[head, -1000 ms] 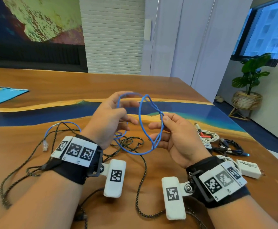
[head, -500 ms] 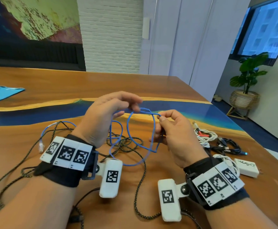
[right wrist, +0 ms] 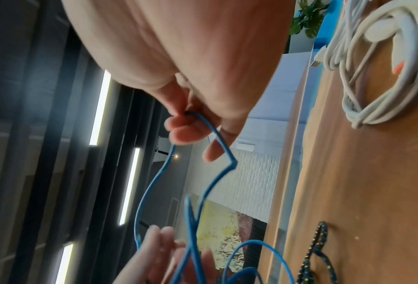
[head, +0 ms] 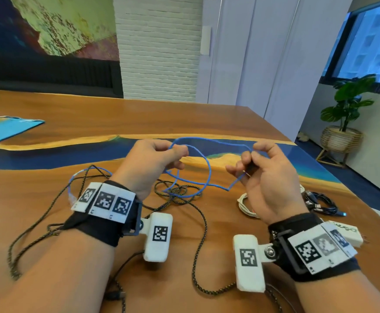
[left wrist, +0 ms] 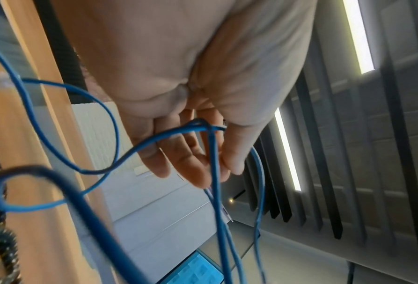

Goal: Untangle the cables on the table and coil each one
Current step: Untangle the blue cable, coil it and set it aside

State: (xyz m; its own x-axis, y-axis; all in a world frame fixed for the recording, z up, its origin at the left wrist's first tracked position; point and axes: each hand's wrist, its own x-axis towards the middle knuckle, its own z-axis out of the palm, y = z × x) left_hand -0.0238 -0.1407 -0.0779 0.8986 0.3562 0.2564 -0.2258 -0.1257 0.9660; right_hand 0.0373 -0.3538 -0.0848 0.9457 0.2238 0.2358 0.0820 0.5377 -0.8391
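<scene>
Thin, smooth blue cable point(head: 209, 168), kinked and looped, raised above the glossy wooden table point(head: 94, 123) near centre. Pinched at 9 o'clock by the left hand point(head: 149, 164), fingers curled round a bend; pinched at 3 o'clock by the right hand point(head: 264, 177) between thumb and fingertips. Below, toward 6 o'clock, a rough braided black cable point(head: 199, 245) tangled with the blue tail. At 4 o'clock, a coiled white cable point(head: 244, 205), a bundled black cable point(head: 320, 203), a white charger block point(head: 348, 232).

Blue cable point(head: 209, 168) pinch points behind curled fingers
</scene>
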